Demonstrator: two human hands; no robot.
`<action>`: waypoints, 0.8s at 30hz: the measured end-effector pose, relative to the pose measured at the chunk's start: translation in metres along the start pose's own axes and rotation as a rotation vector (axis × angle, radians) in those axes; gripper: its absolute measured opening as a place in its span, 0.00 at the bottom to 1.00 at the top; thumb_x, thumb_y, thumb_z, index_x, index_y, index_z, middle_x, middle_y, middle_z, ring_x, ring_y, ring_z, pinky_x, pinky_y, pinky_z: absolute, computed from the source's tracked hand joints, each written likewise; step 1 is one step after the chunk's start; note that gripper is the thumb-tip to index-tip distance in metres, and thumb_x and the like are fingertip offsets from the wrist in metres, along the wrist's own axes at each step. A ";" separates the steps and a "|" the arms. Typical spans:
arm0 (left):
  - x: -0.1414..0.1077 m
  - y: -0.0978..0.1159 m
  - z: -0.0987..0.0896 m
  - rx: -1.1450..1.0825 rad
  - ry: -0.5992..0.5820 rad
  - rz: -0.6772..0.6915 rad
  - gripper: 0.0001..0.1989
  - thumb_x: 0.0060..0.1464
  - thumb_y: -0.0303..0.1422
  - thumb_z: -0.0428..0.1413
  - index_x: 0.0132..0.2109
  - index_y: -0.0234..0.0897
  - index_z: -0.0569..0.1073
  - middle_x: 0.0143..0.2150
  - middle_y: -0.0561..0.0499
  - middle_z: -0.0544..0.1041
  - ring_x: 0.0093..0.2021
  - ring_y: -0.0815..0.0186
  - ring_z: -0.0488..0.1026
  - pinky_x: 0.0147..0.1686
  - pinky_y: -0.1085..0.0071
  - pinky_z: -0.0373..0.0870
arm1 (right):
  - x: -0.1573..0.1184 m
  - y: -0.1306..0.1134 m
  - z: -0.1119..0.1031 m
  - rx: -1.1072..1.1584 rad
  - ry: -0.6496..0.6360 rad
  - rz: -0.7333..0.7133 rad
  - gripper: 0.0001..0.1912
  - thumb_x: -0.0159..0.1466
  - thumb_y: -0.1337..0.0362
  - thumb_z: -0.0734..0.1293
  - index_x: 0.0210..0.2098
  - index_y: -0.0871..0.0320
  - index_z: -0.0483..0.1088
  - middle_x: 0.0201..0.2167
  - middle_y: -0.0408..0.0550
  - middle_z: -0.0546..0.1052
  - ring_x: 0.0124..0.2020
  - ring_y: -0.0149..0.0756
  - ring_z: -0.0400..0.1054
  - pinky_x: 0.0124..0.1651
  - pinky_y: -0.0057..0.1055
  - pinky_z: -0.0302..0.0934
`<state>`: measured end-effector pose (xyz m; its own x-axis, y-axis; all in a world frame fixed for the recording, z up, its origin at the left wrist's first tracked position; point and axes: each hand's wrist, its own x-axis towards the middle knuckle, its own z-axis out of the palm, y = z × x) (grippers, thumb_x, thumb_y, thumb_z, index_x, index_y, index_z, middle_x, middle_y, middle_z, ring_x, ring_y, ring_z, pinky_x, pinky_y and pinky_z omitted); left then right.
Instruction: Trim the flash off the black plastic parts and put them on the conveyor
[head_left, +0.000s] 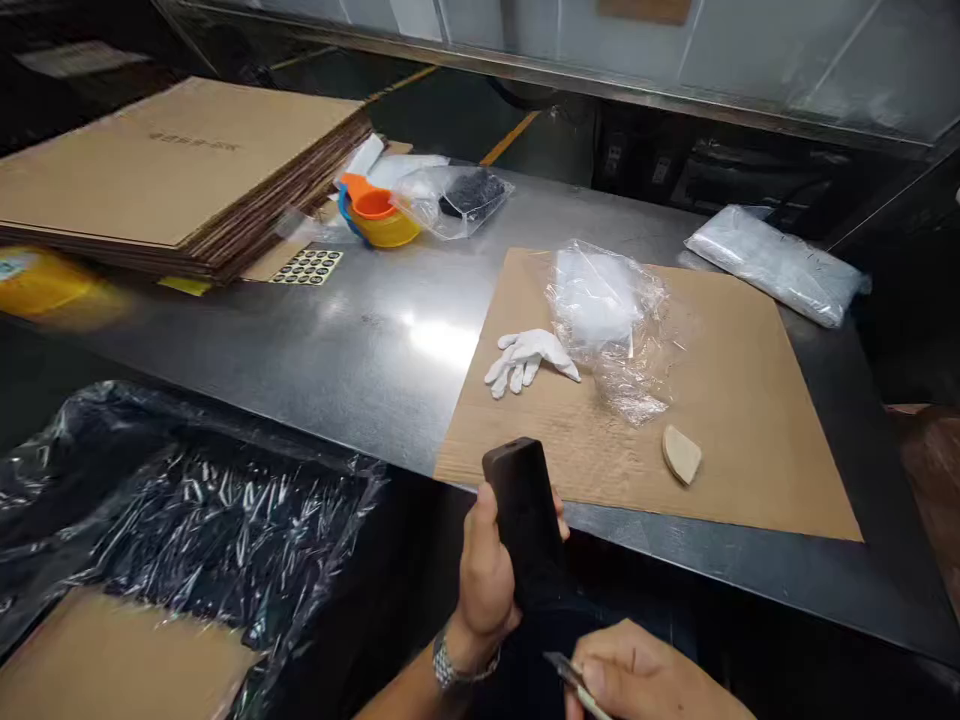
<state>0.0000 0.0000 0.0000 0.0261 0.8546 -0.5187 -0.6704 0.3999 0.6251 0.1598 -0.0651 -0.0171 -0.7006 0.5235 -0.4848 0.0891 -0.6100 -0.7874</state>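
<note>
My left hand (pixel 487 570), with a metal watch on its wrist, grips a black rectangular block-like part (pixel 525 500) in front of the table's near edge. The part stands tilted, its small end face turned up; its exact kind I cannot make out. Lower and to the right, my right hand (pixel 637 675) is closed around a small knife (pixel 574 682) with a pale handle. Its dark blade points up and left, apart from the black part. Beyond the hands, a white glove (pixel 529 360) and a tan wedge-shaped piece (pixel 681 454) lie on a cardboard sheet (pixel 750 400).
Crumpled clear plastic (pixel 600 310) rests on the cardboard. A plastic-wrapped packet (pixel 776 262) lies at back right. Stacked cardboard (pixel 180 160), orange and yellow cups (pixel 382 220) and a sticker sheet (pixel 307 267) are at left. Black plastic film (pixel 225 500) covers the lower left.
</note>
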 end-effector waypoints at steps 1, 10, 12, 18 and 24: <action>0.003 0.000 0.000 -0.029 -0.004 -0.056 0.28 0.57 0.49 0.44 0.32 0.28 0.75 0.25 0.44 0.76 0.23 0.66 0.71 0.24 0.73 0.69 | -0.001 -0.002 0.001 0.061 0.007 -0.002 0.25 0.64 0.46 0.58 0.32 0.63 0.72 0.19 0.39 0.61 0.20 0.20 0.52 0.24 0.18 0.47; 0.015 -0.002 0.003 -0.133 -0.024 -0.415 0.29 0.60 0.47 0.39 0.28 0.29 0.73 0.25 0.47 0.74 0.20 0.68 0.69 0.21 0.74 0.67 | -0.039 -0.011 -0.071 -0.522 1.017 0.043 0.22 0.65 0.47 0.53 0.44 0.56 0.65 0.24 0.43 0.70 0.23 0.32 0.65 0.28 0.28 0.57; 0.015 -0.003 0.005 -0.132 -0.023 -0.485 0.29 0.60 0.47 0.38 0.28 0.29 0.73 0.25 0.47 0.74 0.20 0.68 0.70 0.20 0.74 0.67 | -0.046 -0.008 -0.098 -0.865 1.292 0.199 0.20 0.65 0.50 0.53 0.46 0.54 0.66 0.30 0.47 0.73 0.28 0.38 0.67 0.30 0.32 0.57; 0.013 -0.012 0.009 -0.122 -0.071 -0.621 0.30 0.59 0.47 0.38 0.27 0.28 0.73 0.24 0.48 0.73 0.18 0.69 0.70 0.17 0.75 0.66 | -0.046 0.004 -0.146 -1.558 1.534 0.340 0.19 0.66 0.58 0.53 0.47 0.60 0.69 0.34 0.57 0.70 0.36 0.49 0.65 0.32 0.37 0.56; 0.010 -0.019 0.010 -0.083 -0.096 -0.702 0.32 0.58 0.49 0.38 0.26 0.27 0.73 0.23 0.47 0.73 0.16 0.68 0.70 0.16 0.75 0.65 | -0.030 -0.016 -0.085 -1.356 1.301 -0.366 0.11 0.64 0.63 0.60 0.44 0.58 0.69 0.35 0.54 0.69 0.39 0.46 0.62 0.39 0.40 0.58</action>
<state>0.0208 0.0047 -0.0115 0.5349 0.4317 -0.7263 -0.5255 0.8431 0.1142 0.2396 -0.0205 -0.0224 0.0177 0.9498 0.3123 0.9449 0.0863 -0.3157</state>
